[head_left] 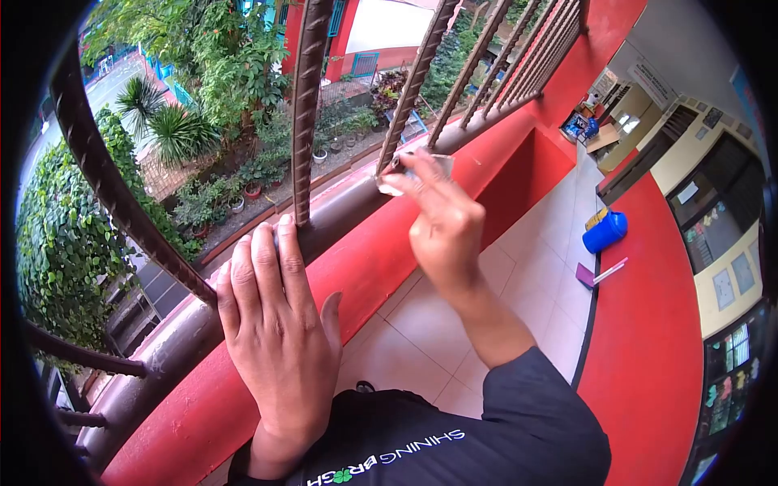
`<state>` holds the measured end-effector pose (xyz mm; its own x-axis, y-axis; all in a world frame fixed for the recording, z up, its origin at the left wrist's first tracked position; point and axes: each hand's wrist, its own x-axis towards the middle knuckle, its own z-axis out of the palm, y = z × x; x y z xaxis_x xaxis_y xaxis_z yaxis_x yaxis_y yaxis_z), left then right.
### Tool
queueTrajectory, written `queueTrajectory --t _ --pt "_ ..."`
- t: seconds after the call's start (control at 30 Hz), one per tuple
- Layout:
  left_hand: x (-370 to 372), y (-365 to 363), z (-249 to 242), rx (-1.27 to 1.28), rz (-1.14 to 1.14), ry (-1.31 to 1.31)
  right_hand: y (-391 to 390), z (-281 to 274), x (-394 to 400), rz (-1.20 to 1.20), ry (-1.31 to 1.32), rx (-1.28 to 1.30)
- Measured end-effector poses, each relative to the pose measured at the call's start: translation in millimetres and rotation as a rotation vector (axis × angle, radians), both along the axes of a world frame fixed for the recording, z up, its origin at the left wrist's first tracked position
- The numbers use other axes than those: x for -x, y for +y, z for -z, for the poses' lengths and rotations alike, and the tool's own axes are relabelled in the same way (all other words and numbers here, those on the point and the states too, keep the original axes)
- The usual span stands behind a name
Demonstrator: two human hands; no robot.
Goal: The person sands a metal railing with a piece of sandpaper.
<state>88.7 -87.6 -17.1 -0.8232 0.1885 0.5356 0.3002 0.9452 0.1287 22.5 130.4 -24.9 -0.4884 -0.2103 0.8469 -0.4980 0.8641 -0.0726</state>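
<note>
while a leafy vine [69, 235] fills the far left beyond the brown rail [347, 207], a twisted bar [113, 178] slants down to meet that rail at its left part. beyond the rail, slightly further right, stand a spiky plant [178, 134] and a leafy tree [231, 69]. the left hand [279, 324] is open and lies across the rail, back of the hand up, its four fingers stretched out and the thumb apart on the near side. its fingertips reach close to the foot of an upright bar [304, 121], which rises from the rail just beside them. on the near side of the rail, a red ledge [203, 397] runs along below it, and a black shirt [421, 441] with white lettering shows at the bottom. right of the left hand, the right hand [446, 223] is closed, pinching a thin, pale, crumpled piece [391, 190] at the foot of another twisted bar [409, 89], right at the rail; what the piece is made of cannot be told. more bars stand along the rail past it. further right, well apart from the rail, pale floor tiles [421, 324] lead to a blue bin [604, 232] and a purple thing [585, 276] by a red strip [640, 356], with dark windows [713, 202] farthest from the rail.
</note>
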Motion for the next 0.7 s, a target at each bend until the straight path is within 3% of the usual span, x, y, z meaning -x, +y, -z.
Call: queueTrajectory --t 0.1,0.13,0.2,0.27,0.3,0.37,0.4,0.47,0.53,0.57,0.6,0.7 --pt "0 -2 0 -0.011 0.012 -0.006 23 -45 11 -0.021 -0.119 0.473" --pt "0 -2 0 -0.017 0.015 -0.005 32 -60 20 -0.142 -0.141 0.562" --pt "0 -3 0 -0.014 0.014 -0.009 37 -94 35 -0.219 -0.314 0.505" --pt "-1 -3 -1 -0.004 0.016 -0.009 47 -124 67 -0.377 -0.789 0.428" --pt "-1 -3 -1 -0.004 0.015 -0.019 44 -133 77 -0.377 -0.787 0.43" --pt "-2 -3 -1 -0.006 0.019 -0.013 29 -145 101 -0.151 -0.82 -0.287" --pt "-1 -3 -1 -0.008 0.024 -0.009 27 -140 121 -0.393 -0.831 -0.436" --pt "-1 -4 0 -0.007 0.028 0.0 -1 -156 124 -0.098 -1.028 -0.781" --pt "-1 -5 0 -0.019 0.037 -0.008 -10 -151 132 0.31 -1.16 -1.048" --pt "-1 -6 1 -0.022 0.042 -0.009 -3 -137 124 0.354 -1.052 -1.075" --pt "0 -7 0 -0.019 0.045 -0.004 -2 -124 125 0.35 -0.999 -1.323" --pt "-2 -7 0 -0.02 0.05 -0.022 10 -124 120 0.3 -1.021 -1.277"
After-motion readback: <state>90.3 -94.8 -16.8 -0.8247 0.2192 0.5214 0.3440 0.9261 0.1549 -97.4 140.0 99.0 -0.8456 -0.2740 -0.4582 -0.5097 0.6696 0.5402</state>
